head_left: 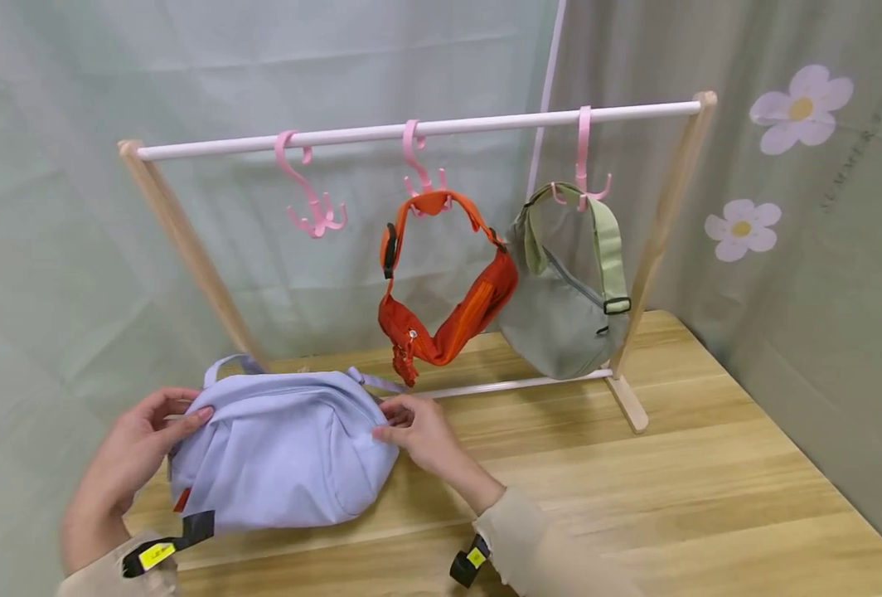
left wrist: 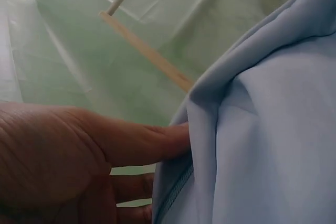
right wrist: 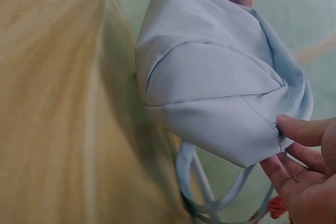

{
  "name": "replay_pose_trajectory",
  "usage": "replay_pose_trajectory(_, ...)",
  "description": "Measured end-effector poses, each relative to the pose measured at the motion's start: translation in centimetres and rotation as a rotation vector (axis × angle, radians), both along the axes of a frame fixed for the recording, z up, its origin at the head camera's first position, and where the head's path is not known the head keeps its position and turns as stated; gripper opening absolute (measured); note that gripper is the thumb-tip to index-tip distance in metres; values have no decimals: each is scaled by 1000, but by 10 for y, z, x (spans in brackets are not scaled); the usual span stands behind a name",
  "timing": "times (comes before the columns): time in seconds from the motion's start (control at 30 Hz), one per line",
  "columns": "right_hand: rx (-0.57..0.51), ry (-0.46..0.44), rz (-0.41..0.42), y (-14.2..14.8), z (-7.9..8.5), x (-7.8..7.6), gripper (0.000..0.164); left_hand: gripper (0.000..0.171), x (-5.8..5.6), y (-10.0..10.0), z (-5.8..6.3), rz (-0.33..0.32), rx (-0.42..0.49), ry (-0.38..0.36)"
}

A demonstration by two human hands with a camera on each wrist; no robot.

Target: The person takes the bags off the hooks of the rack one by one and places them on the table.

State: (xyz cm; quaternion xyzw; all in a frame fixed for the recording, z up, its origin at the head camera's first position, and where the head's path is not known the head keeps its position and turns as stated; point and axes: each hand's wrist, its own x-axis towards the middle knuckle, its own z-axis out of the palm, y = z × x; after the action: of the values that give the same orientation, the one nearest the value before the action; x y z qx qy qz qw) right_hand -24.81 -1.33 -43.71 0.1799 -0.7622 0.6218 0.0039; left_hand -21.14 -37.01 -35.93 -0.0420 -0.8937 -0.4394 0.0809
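Observation:
A lavender shoulder bag is held between both hands over the near left of the table in the head view. My left hand pinches its left upper edge, thumb in front and fingers behind. At the opposite end my right hand pinches the bag's side, which the right wrist view shows closely, thumb on one face and fingers below. The bag's strap dangles in a loop beneath it there. In the left wrist view the fabric folds beside the left thumb.
Behind the bag stands a wooden rack with a white rail. A bare pink hook hangs at left. An orange-red bag hangs from the middle hook, and a grey-green bag from the right one. The wooden table extends rightward.

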Motion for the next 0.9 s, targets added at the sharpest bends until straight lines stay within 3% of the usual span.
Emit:
replay_pose_trajectory(0.1,31,-2,16,-2,-4,2,26,18,-2,-3,-4,-19,-34,-36)
replay_pose_trajectory(0.37,122,-28,47,-4,-19,3,21,46,-9,-10,-14,-81,-124,-229)
replay_pose_trajectory(0.57,131,-91,111,-4,-25,6,29,44,-16,-11,-26,-102,-117,-296)
replay_pose_trajectory(0.73,144,-128,170,-5,-25,9,36,40,-22,-16,-36,-132,-100,-395)
replay_pose_trajectory(0.9,195,-118,167,-6,-30,10,34,35,-25,-17,-47,-131,-91,-470)
